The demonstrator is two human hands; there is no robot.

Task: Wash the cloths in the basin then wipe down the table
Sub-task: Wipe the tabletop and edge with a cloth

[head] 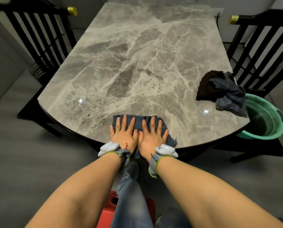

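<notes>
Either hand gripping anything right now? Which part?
Nothing is gripped. The left hand and right hand lie flat, fingers straight, pressing the dark blue cloth onto the grey marble table, one on each half of it.

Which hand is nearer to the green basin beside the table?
Right. The right hand lies flat on the blue cloth, on the side toward the basin; the left hand presses the same cloth, farther away.

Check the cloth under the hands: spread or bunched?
Spread flat: the cloth lies smooth on the table, left hand and right hand pressing it open-palmed.
</notes>
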